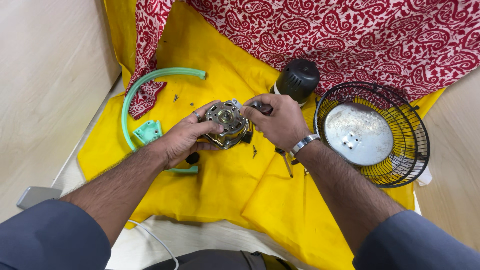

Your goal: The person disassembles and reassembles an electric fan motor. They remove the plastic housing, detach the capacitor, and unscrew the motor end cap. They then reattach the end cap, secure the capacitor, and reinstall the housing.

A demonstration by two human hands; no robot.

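Note:
Both hands hold a small round metal fan motor (227,122) above a yellow cloth (210,190). My left hand (182,140), with a ring on one finger, cups the motor from the left and below. My right hand (277,120), with a metal bracelet at the wrist, grips the motor's right side, fingers pinched at its rim. A dark grey motor cover (298,79) stands just behind my right hand. A screwdriver (287,164) lies under my right wrist, partly hidden.
A black wire fan guard (395,165) with a silver disc (357,132) inside lies at the right. A green curved plastic ring piece (137,90) and a green bracket (148,132) lie at left. Loose screws (176,98) dot the cloth. Red patterned fabric (350,35) covers the back.

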